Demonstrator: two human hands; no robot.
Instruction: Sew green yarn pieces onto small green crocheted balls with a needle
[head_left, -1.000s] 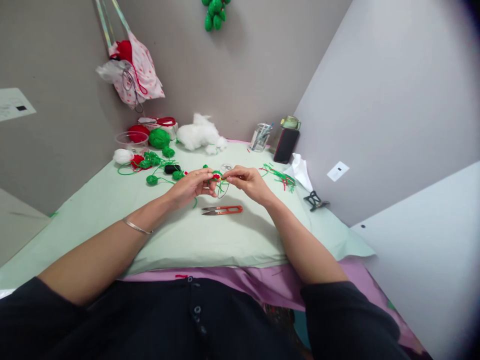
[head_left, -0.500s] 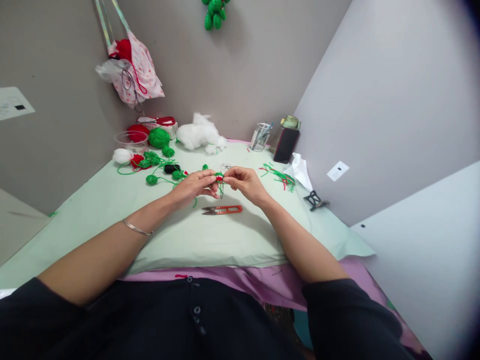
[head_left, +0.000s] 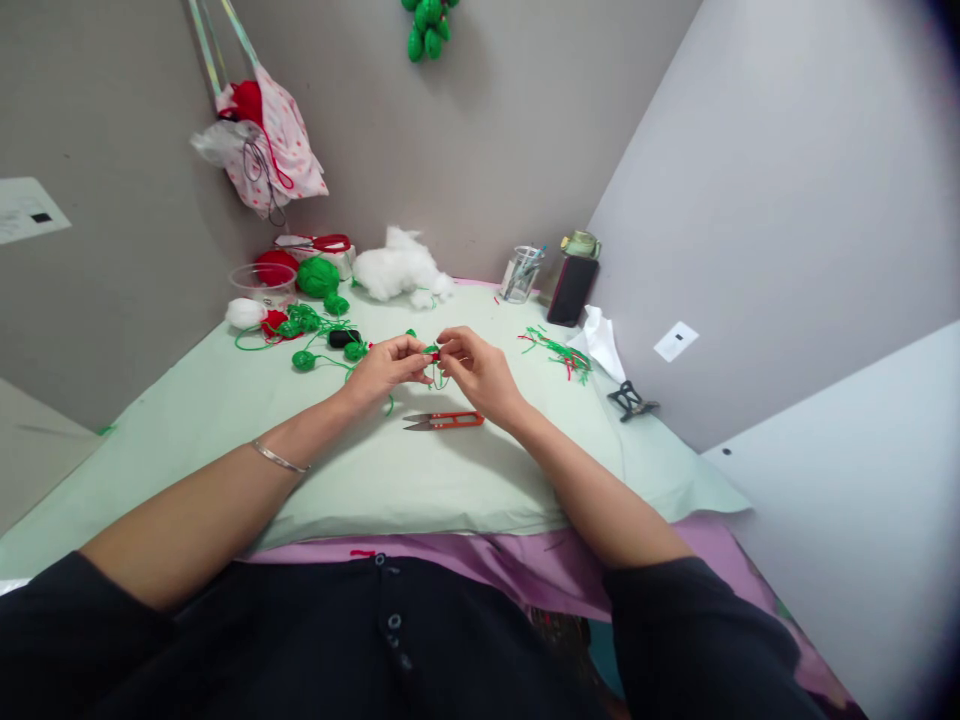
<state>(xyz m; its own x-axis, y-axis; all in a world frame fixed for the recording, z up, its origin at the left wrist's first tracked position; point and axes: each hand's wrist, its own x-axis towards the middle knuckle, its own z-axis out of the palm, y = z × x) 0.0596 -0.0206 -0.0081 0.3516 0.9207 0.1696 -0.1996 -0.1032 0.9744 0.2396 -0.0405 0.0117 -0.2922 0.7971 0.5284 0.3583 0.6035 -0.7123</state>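
Note:
Above the middle of the table, my left hand (head_left: 390, 368) pinches a small red and green yarn piece (head_left: 434, 355) between thumb and fingertips. Close against its right side is my right hand (head_left: 481, 374), thumb and fingers drawn together; what they grip is too small to make out. A thin strand of green yarn (head_left: 439, 382) hangs in a loop below the fingers. Just under both hands lies a pair of orange-handled thread snips (head_left: 450, 421), blades pointing left. Small green yarn balls (head_left: 304, 360) lie left of my left hand, strands trailing from them.
White stuffing (head_left: 397, 268) sits by the back wall, with a large green yarn ball (head_left: 318, 277) and a clear tub (head_left: 262, 284) to its left. On the right are yarn scraps (head_left: 561, 352), a phone (head_left: 573, 291), a pen cup (head_left: 521, 275) and a black stand (head_left: 632, 401).
My right hand has turned slightly and its fingers have shifted, covering more of the yarn piece. My left hand has moved a little left. The snips stay put.

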